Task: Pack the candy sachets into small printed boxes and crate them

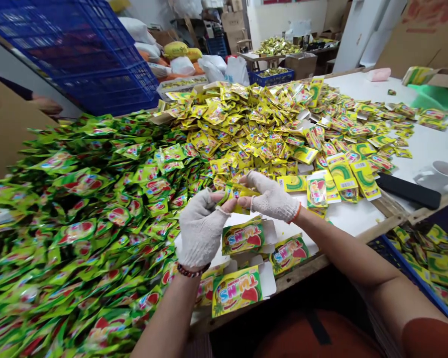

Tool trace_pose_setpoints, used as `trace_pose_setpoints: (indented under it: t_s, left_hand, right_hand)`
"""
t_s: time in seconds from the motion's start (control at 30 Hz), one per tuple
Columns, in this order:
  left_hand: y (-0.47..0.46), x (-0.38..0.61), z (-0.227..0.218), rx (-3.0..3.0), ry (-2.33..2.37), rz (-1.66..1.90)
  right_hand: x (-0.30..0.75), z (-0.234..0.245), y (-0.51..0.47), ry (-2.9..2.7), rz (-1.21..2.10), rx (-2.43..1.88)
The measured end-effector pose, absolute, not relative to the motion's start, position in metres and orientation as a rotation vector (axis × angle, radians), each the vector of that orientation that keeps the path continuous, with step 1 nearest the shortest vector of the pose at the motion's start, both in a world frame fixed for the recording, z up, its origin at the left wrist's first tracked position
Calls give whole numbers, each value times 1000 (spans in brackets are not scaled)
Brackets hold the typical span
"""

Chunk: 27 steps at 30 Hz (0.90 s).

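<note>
Both my hands wear white knit gloves with bare fingertips. My left hand point(200, 226) and my right hand point(271, 198) meet over the table and pinch a small bunch of yellow sachets point(236, 192) between their fingertips. Just below them lie flat printed cartons point(242, 237), one at the table's front edge point(237, 291). A big heap of green sachets point(85, 209) fills the left side. A heap of yellow sachets point(261, 124) lies behind my hands.
A white cup point(438, 174) and a black flat object point(408, 191) sit at the right on the white table point(429, 144). A blue crate point(78, 49) leans at the back left. Another blue crate with sachets point(433, 263) stands low right. Boxes and bags crowd the back.
</note>
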<state>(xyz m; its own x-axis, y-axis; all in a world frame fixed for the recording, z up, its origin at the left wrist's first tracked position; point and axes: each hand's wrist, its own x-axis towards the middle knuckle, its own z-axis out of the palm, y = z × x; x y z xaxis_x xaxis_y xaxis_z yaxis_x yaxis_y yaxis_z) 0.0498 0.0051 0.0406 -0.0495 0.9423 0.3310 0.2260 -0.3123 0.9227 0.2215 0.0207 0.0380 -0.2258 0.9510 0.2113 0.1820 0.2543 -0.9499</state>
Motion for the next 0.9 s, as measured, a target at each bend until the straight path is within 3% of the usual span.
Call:
trace_pose_setpoints:
  t_s: [0.1, 0.2, 0.33, 0.5, 0.73, 0.9]
  left_hand:
    - [5, 55, 45, 1618, 1243, 1395]
    - [4, 56, 51, 1603, 1216, 1348]
    - [6, 52, 58, 1630, 1197, 1294]
    - [5, 58, 61, 1661, 1155, 1148]
    - [15, 68, 61, 1300, 1082, 1021]
    - [32, 58, 86, 1460, 977, 796]
  right_hand:
    - [228, 42, 24, -1648, 1272, -1010]
    - [265, 50, 38, -1775, 1068, -1094]
    - [330, 49, 65, -2143, 718, -1548]
    - [359, 40, 86, -2451, 797, -1822]
    - [317, 70, 63, -2384, 304, -1201]
    - [259, 89, 18, -2538, 255, -984]
